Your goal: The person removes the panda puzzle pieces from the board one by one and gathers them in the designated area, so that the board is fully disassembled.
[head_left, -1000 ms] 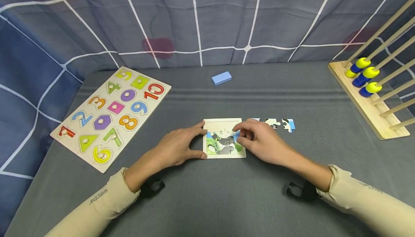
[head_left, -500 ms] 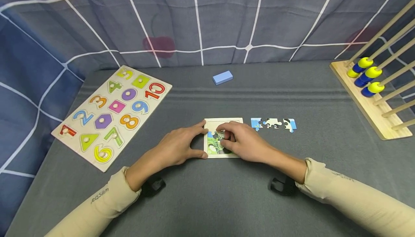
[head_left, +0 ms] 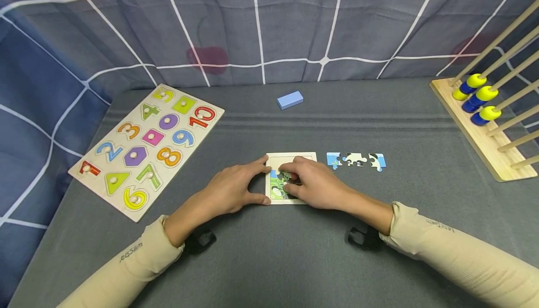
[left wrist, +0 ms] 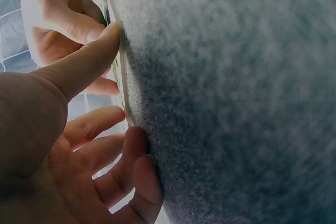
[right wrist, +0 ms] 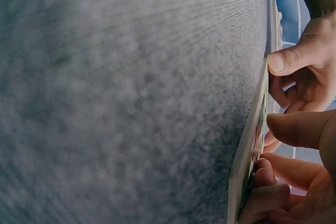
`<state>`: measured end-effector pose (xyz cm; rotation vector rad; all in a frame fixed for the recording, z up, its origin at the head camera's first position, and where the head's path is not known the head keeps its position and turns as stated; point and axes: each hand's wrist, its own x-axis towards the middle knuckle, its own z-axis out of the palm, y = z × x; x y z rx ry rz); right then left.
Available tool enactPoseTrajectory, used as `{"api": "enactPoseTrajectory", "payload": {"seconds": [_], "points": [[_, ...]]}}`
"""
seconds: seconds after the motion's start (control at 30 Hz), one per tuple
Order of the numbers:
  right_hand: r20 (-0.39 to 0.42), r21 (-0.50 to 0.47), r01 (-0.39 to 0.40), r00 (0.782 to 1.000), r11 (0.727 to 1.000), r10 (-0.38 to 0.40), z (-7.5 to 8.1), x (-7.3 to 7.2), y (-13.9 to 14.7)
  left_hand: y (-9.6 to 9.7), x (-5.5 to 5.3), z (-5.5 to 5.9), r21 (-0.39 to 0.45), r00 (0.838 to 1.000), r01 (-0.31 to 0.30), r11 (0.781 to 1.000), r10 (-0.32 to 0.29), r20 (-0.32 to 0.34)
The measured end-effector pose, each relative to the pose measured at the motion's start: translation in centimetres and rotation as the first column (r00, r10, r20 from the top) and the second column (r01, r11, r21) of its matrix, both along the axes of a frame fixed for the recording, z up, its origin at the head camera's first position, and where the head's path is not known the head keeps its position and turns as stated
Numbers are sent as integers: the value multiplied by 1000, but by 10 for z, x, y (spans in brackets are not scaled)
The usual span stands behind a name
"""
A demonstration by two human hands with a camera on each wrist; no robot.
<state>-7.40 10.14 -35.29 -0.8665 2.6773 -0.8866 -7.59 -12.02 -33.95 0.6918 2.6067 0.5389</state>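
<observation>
Under right grip (head_left: 313, 185), puzzle board (head_left: 278, 159), left grip (head_left: 230, 189) at edge

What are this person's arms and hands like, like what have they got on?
The left hand and right hand are bare, without gloves. The left sleeve and right sleeve are beige, with bunched cuffs ending short of the hands and dark lettering on each forearm. One black device shows by the left cuff, a second black device by the right.

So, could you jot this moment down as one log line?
left hand: touching left edge of panda jigsaw tray | right hand: over tray, grip unclear | three loose jigsaw pieces: right of tray
</observation>
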Motion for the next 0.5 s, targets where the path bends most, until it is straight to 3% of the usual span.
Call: {"api": "enactPoseTrajectory", "payload": {"seconds": [0.5], "points": [[-5,-36,42,999,998,-42,-2,-2,-1,0,0,-1,12,1000,-3,1000,3,-1]]}}
